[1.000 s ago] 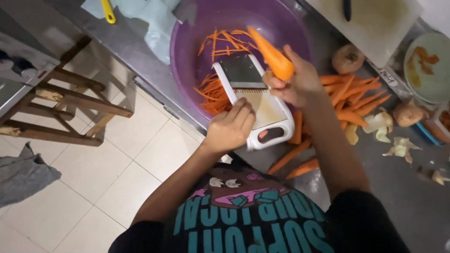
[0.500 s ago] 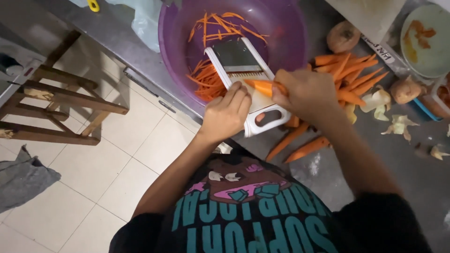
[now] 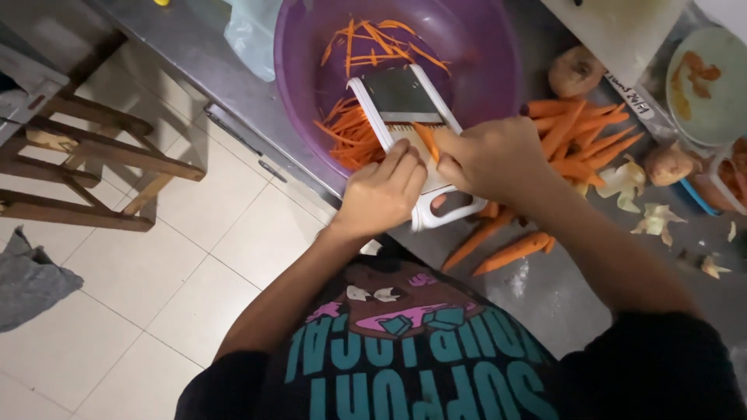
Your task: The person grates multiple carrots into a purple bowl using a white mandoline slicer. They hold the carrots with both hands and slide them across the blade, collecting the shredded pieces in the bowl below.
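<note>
At far left a grey cloth (image 3: 31, 280) lies on the tiled floor beside one wooden stool (image 3: 85, 167). On the steel counter (image 3: 194, 58) stands one purple bowl (image 3: 482, 54) holding a heap of orange carrot shreds (image 3: 358, 128). One white mandoline slicer (image 3: 405, 117) leans over its rim. The left hand (image 3: 381, 194) curls tight around the slicer's lower edge, fingers folded over it. The right hand (image 3: 494, 159) grips one carrot (image 3: 426, 140), fingers closed about it, only its tip showing past the fingertips and pressed on the slicer's blade. Two peeled carrots (image 3: 513, 249) lie just below the right wrist; a pile of more carrots (image 3: 583, 136), too overlapped to count, lies to the right, near scattered peelings (image 3: 654, 222).
</note>
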